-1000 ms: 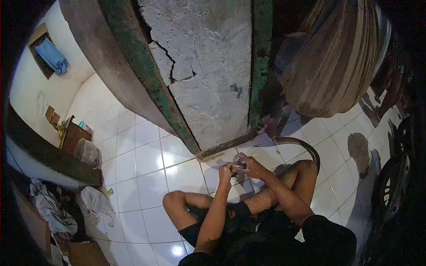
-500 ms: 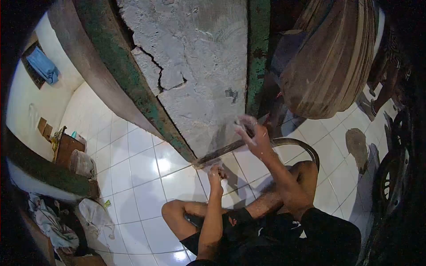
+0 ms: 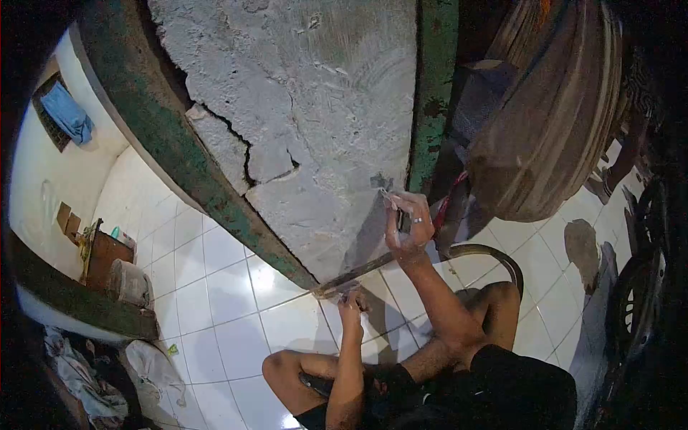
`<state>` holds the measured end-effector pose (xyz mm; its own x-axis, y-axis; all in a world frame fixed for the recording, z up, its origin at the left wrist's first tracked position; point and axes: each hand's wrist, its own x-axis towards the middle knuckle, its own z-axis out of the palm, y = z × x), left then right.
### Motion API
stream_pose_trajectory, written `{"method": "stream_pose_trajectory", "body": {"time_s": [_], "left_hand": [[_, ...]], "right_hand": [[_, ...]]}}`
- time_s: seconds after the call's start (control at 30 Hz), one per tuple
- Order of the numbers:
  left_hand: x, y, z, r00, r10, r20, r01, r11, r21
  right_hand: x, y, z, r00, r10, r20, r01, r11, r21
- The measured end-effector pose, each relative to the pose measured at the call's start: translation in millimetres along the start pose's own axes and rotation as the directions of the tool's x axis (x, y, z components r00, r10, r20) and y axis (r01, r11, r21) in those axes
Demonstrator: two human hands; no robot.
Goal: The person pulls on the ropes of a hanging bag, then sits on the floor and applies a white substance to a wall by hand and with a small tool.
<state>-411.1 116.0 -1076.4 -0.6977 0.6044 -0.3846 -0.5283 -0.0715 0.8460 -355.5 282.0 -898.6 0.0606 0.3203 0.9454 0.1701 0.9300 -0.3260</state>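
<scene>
A rough grey plastered wall (image 3: pixel 344 107) with a jagged crack (image 3: pixel 247 158) stands between two green, chipped frame posts (image 3: pixel 433 93). My right hand (image 3: pixel 410 223), dusted white and wearing a ring, is raised at the wall's lower right. Its fingers are pinched beside a small dark patch (image 3: pixel 380 180); what they hold is too small to name. Lower down, near the foot of the wall, my left hand (image 3: pixel 352 302) is curled around something pale that I cannot make out.
White floor tiles (image 3: pixel 215 315) surround my crossed legs. A brown striped cloth (image 3: pixel 545 136) hangs at the right, above a dark curved tube (image 3: pixel 494 251). A wheel (image 3: pixel 634 294) stands at the far right. A white bag (image 3: pixel 154 358) and piled clothes (image 3: pixel 86 373) lie at the left.
My right hand has closed from a looser, spread pose and come up against the wall by the dark patch. The view has shifted, so the wall appears lower. My left hand stays near the wall's foot.
</scene>
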Motion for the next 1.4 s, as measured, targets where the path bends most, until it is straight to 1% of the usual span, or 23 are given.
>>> {"method": "stream_pose_trajectory", "body": {"time_s": [0.07, 0.13, 0.23, 0.3, 0.37, 0.47, 0.57, 0.6, 0.67, 0.77, 0.8, 0.9, 0.93, 0.97, 1.0, 1.07, 1.1, 1.13, 1.17, 1.2, 1.3, 1.37, 1.4], "left_hand": [[9.7, -10.8, -6.8, 0.997, 0.005, 0.079, -0.003, 1.0, -0.027], [0.8, 0.6, 4.8, 1.0, -0.002, -0.008, 0.002, 1.0, 0.007], [0.4, 0.2, 12.5, 0.99, 0.038, -0.134, -0.03, 0.998, 0.062], [-6.2, 1.7, 9.1, 0.987, 0.024, -0.161, -0.01, 0.996, 0.09], [-10.9, 13.6, 13.3, 0.993, -0.028, -0.113, 0.037, 0.996, 0.084], [1.3, 2.1, 5.6, 0.999, -0.047, -0.01, 0.047, 0.998, 0.028], [5.8, -10.4, -2.1, 0.999, 0.027, 0.028, -0.028, 1.0, 0.014], [4.4, -11.9, -3.0, 1.0, -0.001, 0.018, 0.001, 1.0, 0.017], [7.3, -14.3, -1.2, 0.999, -0.049, 0.004, 0.048, 0.999, 0.019], [-1.6, -3.2, 0.9, 0.999, -0.031, 0.012, 0.03, 0.997, 0.07], [-1.9, -7.8, 4.5, 0.986, 0.007, -0.166, 0.016, 0.99, 0.14], [-1.0, 0.7, 6.6, 0.982, -0.082, -0.173, 0.105, 0.985, 0.134], [38.5, -54.9, -32.7, 0.999, 0.051, -0.003, -0.05, 0.984, 0.174], [30.2, -51.0, -32.1, 0.999, 0.033, 0.004, -0.033, 0.988, 0.151], [19.0, -35.2, -22.4, 1.0, 0.025, 0.014, -0.026, 0.992, 0.123], [-9.9, 12.8, 11.1, 0.999, 0.017, -0.043, -0.012, 0.994, 0.108], [-11.3, 10.8, 11.9, 0.999, 0.017, -0.031, -0.014, 0.994, 0.109], [-11.7, 8.6, 12.2, 1.0, 0.017, -0.018, -0.015, 0.994, 0.111], [-11.7, 7.9, 11.0, 1.0, 0.017, -0.006, -0.016, 0.993, 0.114], [-7.8, 7.7, 8.8, 0.999, -0.045, 0.031, 0.037, 0.979, 0.199], [-1.9, -10.3, 2.4, 0.997, 0.07, 0.032, -0.076, 0.956, 0.284], [-3.9, -3.3, 1.3, 0.999, 0.013, 0.029, -0.021, 0.948, 0.319], [-5.3, 3.2, 5.7, 1.0, -0.008, 0.027, -0.001, 0.946, 0.324]], "right_hand": [[-7.5, 3.2, 2.6, 1.0, -0.001, -0.009, 0.001, 1.0, 0.003], [-2.3, 4.0, 9.4, 0.995, -0.064, -0.071, 0.061, 0.997, -0.04], [20.0, -7.5, 18.8, 0.993, -0.041, -0.113, 0.037, 0.999, -0.034], [31.0, -11.8, 21.2, 0.989, -0.071, -0.128, 0.071, 0.997, -0.007], [34.2, -11.6, 23.6, 0.984, -0.096, -0.15, 0.098, 0.995, 0.006], [-6.3, 4.5, 14.8, 0.994, -0.087, -0.06, 0.086, 0.996, -0.015], [-18.0, 7.6, 11.8, 0.998, -0.057, -0.032, 0.057, 0.998, -0.013], [-18.3, 7.3, 10.8, 0.996, -0.079, -0.035, 0.079, 0.997, -0.013], [-13.0, 12.9, 15.7, 0.99, -0.133, -0.05, 0.133, 0.991, -0.009], [37.2, -10.7, 17.1, 0.988, -0.127, -0.082, 0.127, 0.992, -0.006], [36.2, -10.2, 16.6, 0.989, -0.122, -0.082, 0.121, 0.993, -0.007], [36.6, -2.1, 20.2, 0.992, -0.116, -0.058, 0.116, 0.993, -0.003], [22.0, -0.5, 15.1, 0.996, -0.086, -0.011, 0.086, 0.996, -0.006], [3.8, 2.7, 10.4, 0.998, -0.05, 0.036, 0.051, 0.999, -0.012], [-15.9, 16.8, 14.4, 0.993, -0.107, -0.045, 0.108, 0.994, 0.015], [-21.5, 15.2, 10.3, 0.997, -0.075, -0.015, 0.075, 0.997, 0.029], [-22.8, 12.0, 7.9, 0.999, -0.049, 0.004, 0.049, 0.998, 0.033], [-19.4, 14.0, 8.2, 0.995, -0.093, 0.038, 0.094, 0.995, -0.024], [-16.6, 15.0, 11.2, 0.997, -0.082, 0.01, 0.083, 0.996, -0.024], [-1.4, 8.3, 13.7, 0.997, -0.076, -0.018, 0.075, 0.997, -0.023], [28.0, -9.2, 15.3, 0.998, -0.043, -0.047, 0.042, 0.999, -0.017], [33.7, -7.8, 16.1, 0.996, -0.068, -0.059, 0.071, 0.997, 0.039], [24.9, -6.2, 14.6, 0.996, -0.083, -0.044, 0.083, 0.997, -0.004]]}}
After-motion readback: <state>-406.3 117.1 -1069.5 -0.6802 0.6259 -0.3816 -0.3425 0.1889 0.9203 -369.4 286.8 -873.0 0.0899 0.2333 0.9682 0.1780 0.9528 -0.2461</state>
